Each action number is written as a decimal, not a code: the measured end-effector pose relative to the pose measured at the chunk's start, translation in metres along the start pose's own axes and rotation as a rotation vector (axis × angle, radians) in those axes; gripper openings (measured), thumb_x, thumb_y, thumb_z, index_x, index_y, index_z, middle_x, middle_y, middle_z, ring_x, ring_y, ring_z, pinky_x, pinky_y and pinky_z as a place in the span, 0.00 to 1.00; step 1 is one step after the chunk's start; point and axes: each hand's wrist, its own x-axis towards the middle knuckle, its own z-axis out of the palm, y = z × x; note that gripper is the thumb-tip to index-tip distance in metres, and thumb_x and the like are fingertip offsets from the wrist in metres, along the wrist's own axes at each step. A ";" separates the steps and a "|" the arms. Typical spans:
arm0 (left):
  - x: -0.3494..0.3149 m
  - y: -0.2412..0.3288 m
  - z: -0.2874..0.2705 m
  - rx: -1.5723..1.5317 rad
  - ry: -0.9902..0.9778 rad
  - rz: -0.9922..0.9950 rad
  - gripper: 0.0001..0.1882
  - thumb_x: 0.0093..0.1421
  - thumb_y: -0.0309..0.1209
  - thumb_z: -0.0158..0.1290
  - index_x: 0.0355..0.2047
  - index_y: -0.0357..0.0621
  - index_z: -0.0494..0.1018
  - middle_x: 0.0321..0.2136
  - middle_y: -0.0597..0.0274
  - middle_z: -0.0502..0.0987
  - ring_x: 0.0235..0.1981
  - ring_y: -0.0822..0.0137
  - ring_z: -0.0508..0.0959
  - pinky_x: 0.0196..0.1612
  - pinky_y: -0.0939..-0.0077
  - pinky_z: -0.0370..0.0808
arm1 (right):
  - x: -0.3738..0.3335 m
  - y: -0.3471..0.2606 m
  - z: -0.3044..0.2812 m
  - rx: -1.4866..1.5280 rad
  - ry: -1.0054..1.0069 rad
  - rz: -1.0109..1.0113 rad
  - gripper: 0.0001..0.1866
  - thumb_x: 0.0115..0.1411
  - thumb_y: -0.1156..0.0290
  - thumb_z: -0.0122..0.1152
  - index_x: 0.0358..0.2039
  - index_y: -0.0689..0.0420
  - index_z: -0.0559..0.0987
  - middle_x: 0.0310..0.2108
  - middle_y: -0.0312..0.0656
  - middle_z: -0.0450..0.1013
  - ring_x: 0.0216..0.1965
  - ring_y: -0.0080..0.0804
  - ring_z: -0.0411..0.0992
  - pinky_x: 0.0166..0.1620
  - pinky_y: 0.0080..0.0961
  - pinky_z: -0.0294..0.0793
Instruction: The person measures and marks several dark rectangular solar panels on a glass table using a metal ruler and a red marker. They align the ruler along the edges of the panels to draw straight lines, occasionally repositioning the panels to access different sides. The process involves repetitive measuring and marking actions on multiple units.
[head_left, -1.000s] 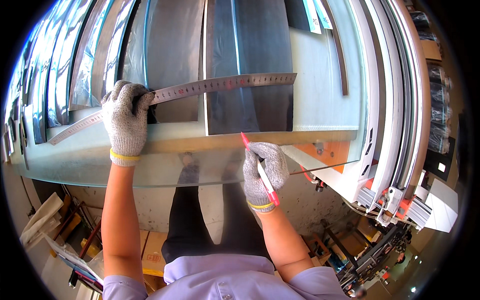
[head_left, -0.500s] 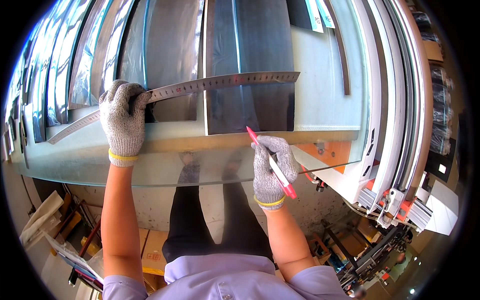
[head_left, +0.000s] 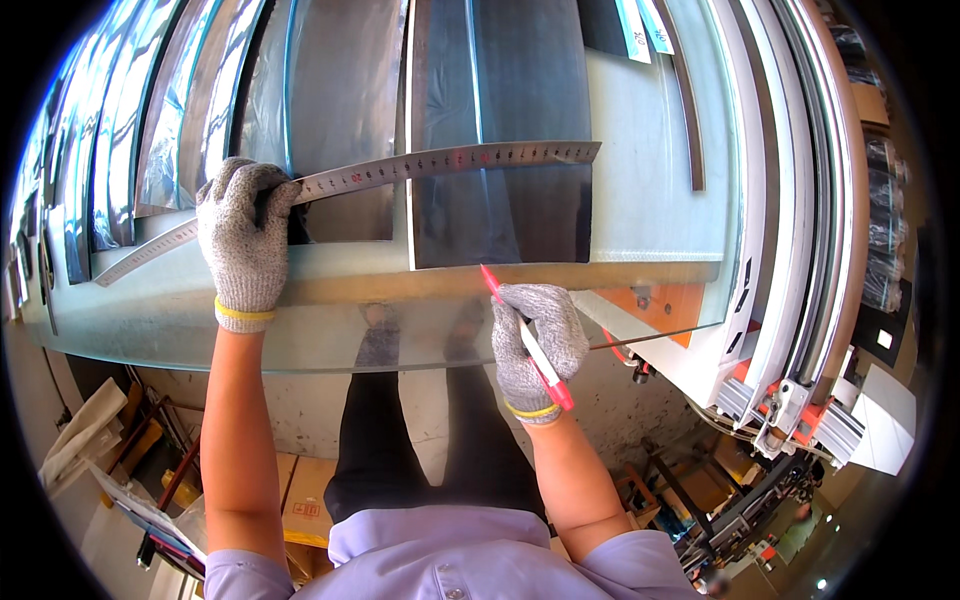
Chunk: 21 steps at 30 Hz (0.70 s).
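My left hand (head_left: 243, 240), in a grey knit glove, grips a long steel ruler (head_left: 440, 163). The ruler slants across two dark panels, its far end near the right edge of the right panel (head_left: 540, 215). A thin blue line runs lengthwise on that panel. Between the fingers of my gloved right hand (head_left: 540, 340) is a white marker pen (head_left: 537, 352) with red ends. Its tip points up toward the panel's near edge, close to it; whether it touches I cannot tell. The second dark panel (head_left: 345, 220) lies to the left, beside my left hand.
Several more film-covered strips (head_left: 165, 160) lie along the left of the glass tabletop (head_left: 330, 335). A narrow dark strip (head_left: 688, 130) and labelled tags (head_left: 645, 30) are at the far right. Metal rails (head_left: 800, 200) border the right side. Cardboard (head_left: 305, 505) lies below on the floor.
My right hand has moved slightly down and left with the marker, its tip now lower, by the panel's near edge. My left hand and the ruler have barely moved.
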 end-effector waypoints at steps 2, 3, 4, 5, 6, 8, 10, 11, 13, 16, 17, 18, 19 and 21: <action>0.000 -0.001 0.001 -0.002 0.008 -0.016 0.05 0.59 0.28 0.64 0.34 0.43 0.80 0.37 0.58 0.80 0.42 0.52 0.79 0.53 0.58 0.70 | 0.001 0.000 0.000 -0.006 0.001 -0.016 0.11 0.54 0.83 0.73 0.38 0.61 0.83 0.34 0.46 0.81 0.35 0.47 0.79 0.42 0.38 0.79; 0.000 -0.001 0.001 0.003 0.010 -0.014 0.05 0.59 0.28 0.64 0.34 0.43 0.80 0.37 0.58 0.80 0.42 0.52 0.79 0.53 0.58 0.70 | 0.001 -0.001 0.000 -0.012 0.000 -0.020 0.11 0.54 0.83 0.73 0.38 0.61 0.83 0.34 0.46 0.81 0.35 0.47 0.79 0.42 0.38 0.79; 0.000 0.000 0.001 0.007 0.012 -0.012 0.05 0.59 0.28 0.64 0.34 0.43 0.80 0.37 0.58 0.80 0.42 0.52 0.79 0.53 0.58 0.70 | 0.002 -0.001 -0.001 -0.017 -0.001 -0.024 0.11 0.54 0.83 0.73 0.38 0.61 0.83 0.34 0.46 0.81 0.35 0.47 0.79 0.42 0.38 0.79; 0.000 0.000 0.002 0.011 0.014 -0.010 0.05 0.59 0.28 0.64 0.34 0.43 0.79 0.37 0.58 0.80 0.42 0.52 0.79 0.53 0.58 0.70 | 0.001 0.000 0.000 -0.014 0.010 -0.025 0.11 0.54 0.83 0.73 0.38 0.61 0.83 0.34 0.46 0.81 0.35 0.47 0.79 0.42 0.38 0.79; 0.000 0.001 0.001 0.013 0.016 -0.008 0.05 0.59 0.28 0.64 0.34 0.43 0.80 0.37 0.58 0.80 0.42 0.52 0.79 0.53 0.58 0.70 | 0.000 0.001 0.001 -0.011 0.020 -0.026 0.11 0.54 0.83 0.73 0.39 0.61 0.83 0.35 0.46 0.81 0.35 0.47 0.79 0.42 0.38 0.79; 0.001 0.001 0.001 0.017 0.019 -0.006 0.06 0.59 0.28 0.64 0.34 0.43 0.80 0.37 0.58 0.80 0.42 0.52 0.79 0.53 0.58 0.70 | 0.000 0.002 0.003 -0.018 0.030 -0.025 0.12 0.54 0.82 0.74 0.39 0.61 0.83 0.35 0.46 0.81 0.35 0.47 0.79 0.42 0.38 0.79; 0.000 -0.001 0.001 0.011 0.019 -0.009 0.06 0.59 0.28 0.64 0.34 0.43 0.80 0.37 0.57 0.80 0.42 0.52 0.79 0.53 0.57 0.71 | 0.003 0.000 0.004 -0.037 0.031 -0.020 0.12 0.55 0.82 0.74 0.39 0.61 0.83 0.35 0.46 0.81 0.35 0.47 0.80 0.42 0.37 0.79; -0.001 -0.001 0.001 0.009 0.019 -0.010 0.06 0.58 0.28 0.64 0.34 0.43 0.80 0.37 0.57 0.80 0.42 0.52 0.79 0.52 0.57 0.71 | 0.004 -0.001 0.004 -0.020 0.034 0.002 0.11 0.55 0.82 0.74 0.40 0.61 0.83 0.36 0.46 0.81 0.35 0.47 0.80 0.42 0.37 0.79; -0.001 -0.001 0.001 0.000 0.026 -0.016 0.06 0.58 0.28 0.64 0.35 0.42 0.79 0.37 0.57 0.79 0.42 0.51 0.79 0.52 0.57 0.71 | 0.007 -0.001 0.005 0.014 0.039 0.045 0.11 0.56 0.81 0.74 0.40 0.61 0.84 0.36 0.46 0.82 0.36 0.46 0.80 0.42 0.37 0.79; -0.001 0.001 0.001 0.000 0.051 -0.020 0.06 0.58 0.27 0.64 0.35 0.42 0.79 0.37 0.56 0.79 0.42 0.50 0.78 0.52 0.57 0.71 | 0.013 0.001 0.005 0.000 0.046 0.073 0.10 0.58 0.80 0.73 0.40 0.60 0.84 0.36 0.46 0.82 0.36 0.46 0.79 0.42 0.37 0.79; -0.002 0.001 0.000 0.001 0.061 -0.022 0.06 0.57 0.26 0.64 0.35 0.42 0.79 0.37 0.56 0.79 0.42 0.50 0.78 0.52 0.57 0.71 | 0.016 0.003 0.005 0.013 0.061 0.082 0.09 0.60 0.80 0.72 0.40 0.61 0.84 0.36 0.46 0.82 0.36 0.41 0.80 0.42 0.34 0.79; -0.002 0.001 0.000 -0.003 0.061 -0.019 0.06 0.57 0.26 0.64 0.35 0.42 0.79 0.37 0.56 0.79 0.42 0.50 0.78 0.52 0.57 0.71 | 0.019 0.003 0.006 0.059 0.079 0.141 0.09 0.60 0.81 0.72 0.41 0.61 0.84 0.36 0.46 0.82 0.36 0.39 0.81 0.42 0.32 0.80; -0.002 0.001 0.000 -0.007 0.062 -0.015 0.07 0.57 0.26 0.64 0.35 0.42 0.79 0.37 0.56 0.79 0.42 0.49 0.78 0.52 0.57 0.71 | 0.023 0.001 0.005 0.106 0.096 0.201 0.08 0.61 0.81 0.72 0.41 0.62 0.83 0.36 0.46 0.82 0.36 0.37 0.81 0.42 0.30 0.80; -0.003 -0.001 -0.001 -0.017 0.062 -0.010 0.07 0.57 0.26 0.64 0.35 0.42 0.79 0.38 0.56 0.79 0.42 0.49 0.78 0.52 0.57 0.71 | 0.028 0.006 0.005 0.144 0.103 0.241 0.06 0.66 0.84 0.66 0.43 0.65 0.82 0.37 0.43 0.83 0.32 0.21 0.78 0.37 0.22 0.80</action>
